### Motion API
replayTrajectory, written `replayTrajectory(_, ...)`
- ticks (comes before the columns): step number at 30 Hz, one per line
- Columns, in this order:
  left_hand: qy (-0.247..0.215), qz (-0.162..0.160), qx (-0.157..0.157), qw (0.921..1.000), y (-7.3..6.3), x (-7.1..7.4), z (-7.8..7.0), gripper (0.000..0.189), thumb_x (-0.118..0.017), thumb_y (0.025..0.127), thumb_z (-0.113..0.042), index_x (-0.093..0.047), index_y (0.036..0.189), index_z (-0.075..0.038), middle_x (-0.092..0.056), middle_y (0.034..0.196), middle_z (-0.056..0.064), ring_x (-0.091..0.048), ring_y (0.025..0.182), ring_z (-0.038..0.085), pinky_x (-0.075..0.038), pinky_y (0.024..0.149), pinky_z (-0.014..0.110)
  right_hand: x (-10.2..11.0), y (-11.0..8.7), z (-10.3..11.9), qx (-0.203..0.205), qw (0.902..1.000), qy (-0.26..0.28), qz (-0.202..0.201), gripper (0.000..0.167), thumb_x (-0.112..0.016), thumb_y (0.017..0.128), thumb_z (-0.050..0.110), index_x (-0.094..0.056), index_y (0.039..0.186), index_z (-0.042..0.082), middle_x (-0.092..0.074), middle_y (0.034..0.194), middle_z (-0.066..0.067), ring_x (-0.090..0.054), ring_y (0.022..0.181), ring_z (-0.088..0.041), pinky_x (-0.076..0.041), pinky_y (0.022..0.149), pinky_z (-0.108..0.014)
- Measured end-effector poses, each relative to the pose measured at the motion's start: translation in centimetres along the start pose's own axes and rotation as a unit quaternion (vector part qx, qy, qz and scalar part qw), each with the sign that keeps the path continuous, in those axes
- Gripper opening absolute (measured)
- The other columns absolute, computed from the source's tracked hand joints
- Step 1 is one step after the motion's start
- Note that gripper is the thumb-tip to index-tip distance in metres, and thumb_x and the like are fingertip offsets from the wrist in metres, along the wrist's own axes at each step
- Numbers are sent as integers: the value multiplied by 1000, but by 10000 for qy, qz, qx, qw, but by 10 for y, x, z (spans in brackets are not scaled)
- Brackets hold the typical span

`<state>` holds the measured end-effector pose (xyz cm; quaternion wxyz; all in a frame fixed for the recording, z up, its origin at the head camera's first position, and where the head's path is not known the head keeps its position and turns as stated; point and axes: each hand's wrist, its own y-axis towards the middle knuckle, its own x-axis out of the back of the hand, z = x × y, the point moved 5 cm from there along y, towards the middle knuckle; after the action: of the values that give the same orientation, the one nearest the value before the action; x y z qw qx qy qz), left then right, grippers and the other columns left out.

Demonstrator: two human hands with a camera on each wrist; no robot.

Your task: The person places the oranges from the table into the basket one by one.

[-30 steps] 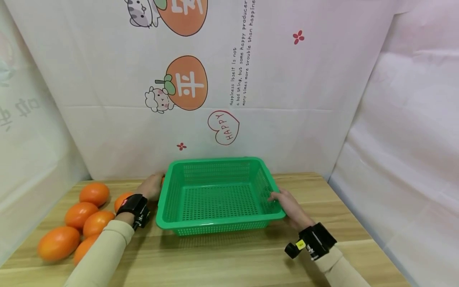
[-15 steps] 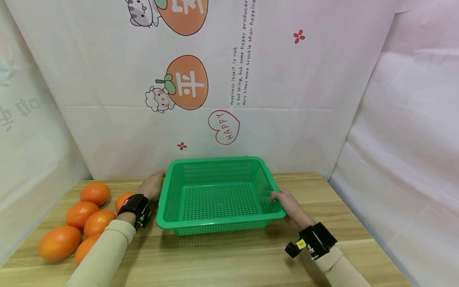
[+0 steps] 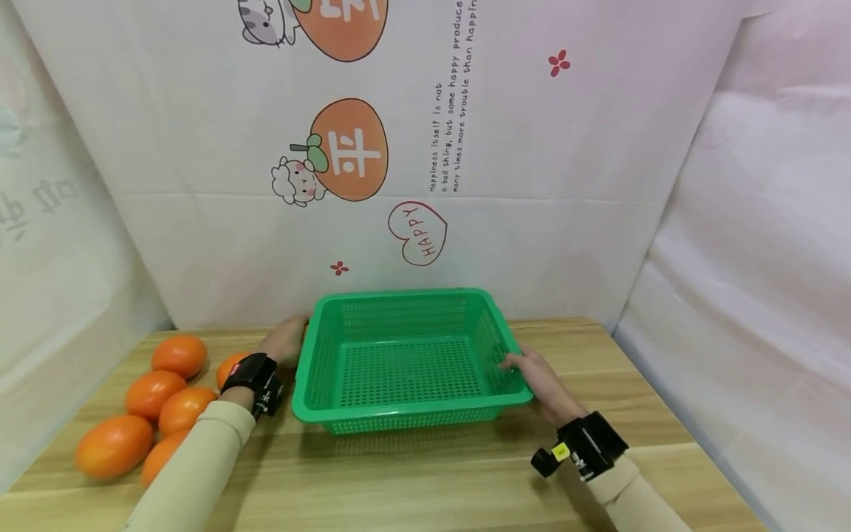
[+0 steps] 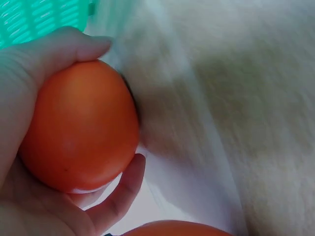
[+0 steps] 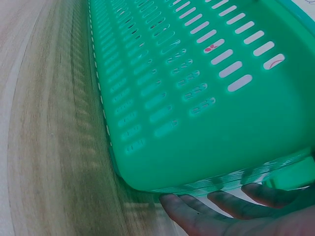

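Observation:
My left hand [image 3: 282, 341] curls round a smooth, shiny orange [image 4: 81, 128], thumb over one side and fingers under the other, beside the basket's left end. In the head view that fruit is almost wholly hidden by the hand and the rim. A green plastic basket [image 3: 399, 408] with slotted walls sits mid-table, and nothing lies in it. Its right rim is gripped by my right hand [image 3: 547, 384], the thumb over the edge inside. The right wrist view has the fingertips [image 5: 179, 209] against the outer end wall.
Several more oranges [image 3: 114, 446] lie in a group on the left of the wooden table [image 3: 412, 488], partly behind the left forearm. A printed white cloth [image 3: 518, 251] hangs along the table's back. More white cloth [image 3: 751, 281] closes off the right side.
The head view has shifted very slightly. Both hands keep their holds, and the basket and oranges stay in place.

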<state>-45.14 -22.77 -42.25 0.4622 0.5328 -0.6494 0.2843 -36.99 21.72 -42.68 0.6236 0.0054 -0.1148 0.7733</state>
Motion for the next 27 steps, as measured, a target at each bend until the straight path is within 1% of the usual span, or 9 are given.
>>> replayTrajectory(3,-56,-9,-78,10000,2,1,-2,45,-69,96,-10,-56,132,12,-62,131,36,-59,124,56,-49,105,64,1,-1,0,-11,10000,30,-12,71,-49,100,17,-25,166,4,-47,154,-30,-64,123,-30,-58,92,-35)
replayTrajectory(6,-73,-83,-139,9998,2,2,-2,44,-70,94,-10,-58,130,11,-64,127,35,-61,120,55,-51,104,63,1,-3,-1,-43,10000,17,-27,71,-49,100,18,-25,166,4,-49,153,-30,-65,121,-30,-58,91,-35)
replayTrajectory(10,-106,-281,-229,9993,2,5,0,45,-71,93,-10,-59,131,9,-65,127,34,-61,120,55,-51,104,64,0,-2,0,-47,10000,-32,-27,71,-50,100,19,-26,166,5,-50,152,-29,-64,122,-29,-58,92,-35)
replayTrajectory(13,-178,-430,-270,9986,3,11,-1,43,-70,92,-10,-61,131,5,-67,126,32,-64,118,51,-52,102,62,1,-2,1,-11,10000,1,-21,71,-49,100,18,-27,165,5,-50,151,-29,-64,122,-29,-58,92,-35)
replayTrajectory(15,-210,-467,-220,9984,4,15,0,42,-69,91,-10,-61,130,4,-69,123,30,-66,111,47,-54,96,59,1,-2,2,15,10000,28,-9,70,-49,100,18,-27,165,4,-51,151,-30,-65,122,-30,-58,91,-35)
replayTrajectory(17,-162,-462,-100,9988,4,18,0,41,-66,88,-7,-61,127,4,-70,115,27,-67,100,40,-56,86,52,1,-2,3,32,10000,24,-8,71,-49,100,18,-27,165,4,-51,150,-31,-65,121,-29,-59,90,-34)
replayTrajectory(20,-197,-420,49,9989,4,21,1,42,-63,84,-2,-60,125,5,-68,107,24,-62,88,32,-53,74,42,1,-2,3,51,10000,19,-16,71,-50,99,18,-27,165,2,-51,149,-31,-65,120,-29,-59,90,-35)
replayTrajectory(23,-308,-436,119,9985,3,23,3,43,-66,84,-4,-60,125,5,-67,106,23,-61,86,30,-51,72,37,1,-3,3,66,10000,38,-49,71,-50,98,17,-29,164,1,-50,150,-31,-66,118,-29,-59,90,-35)
replayTrajectory(27,-372,-503,96,9980,2,26,6,48,-72,85,-12,-59,127,7,-68,110,24,-62,87,29,-51,73,36,0,-4,1,66,9999,65,-73,69,-50,98,16,-30,162,-1,-52,148,-31,-68,115,-28,-60,89,-35)
